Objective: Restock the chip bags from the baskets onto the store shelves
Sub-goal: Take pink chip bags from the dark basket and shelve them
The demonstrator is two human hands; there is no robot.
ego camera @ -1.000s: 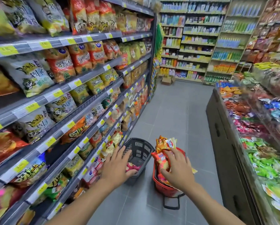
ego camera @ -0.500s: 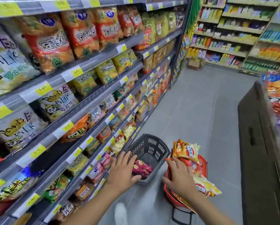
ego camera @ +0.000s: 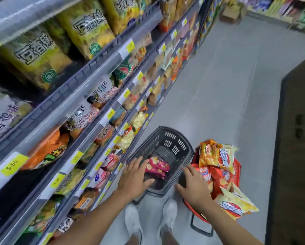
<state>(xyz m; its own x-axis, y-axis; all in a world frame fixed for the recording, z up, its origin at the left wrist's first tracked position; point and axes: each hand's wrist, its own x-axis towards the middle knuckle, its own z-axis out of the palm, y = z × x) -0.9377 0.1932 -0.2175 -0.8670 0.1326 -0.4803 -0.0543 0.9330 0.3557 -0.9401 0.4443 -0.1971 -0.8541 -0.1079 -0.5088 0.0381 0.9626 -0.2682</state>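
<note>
1. Just below the camera, two white shoes [ego camera: 132,220] stand on the grey floor [ego camera: 219,89], toes toward the baskets.
2. Next, the left hand [ego camera: 134,177] hovers over the near rim of the black basket [ego camera: 174,137]. Its fingers are spread and straight and it holds nothing.
3. The right hand [ego camera: 194,188] is also spread flat and holds nothing. It is between the two baskets, and I cannot tell if its fingertips touch the bags beside them.
4. A pink chip bag [ego camera: 157,167] lies flat on the bottom of the black basket, just ahead of the left fingertips. Its long axis slants away to the right. The left hand is nearer, so I judge it is the one to take the bag.
5. The black basket is hard plastic with slotted walls, and the pink bag is glossy, soft and puffy.
6. The red basket [ego camera: 237,169] at the right is heaped with orange and yellow chip bags [ego camera: 215,154], which spill over its rim.
7. Farther left, the metal shelves [ego camera: 88,82] with yellow price tags hold rows of crinkly bags.
</note>
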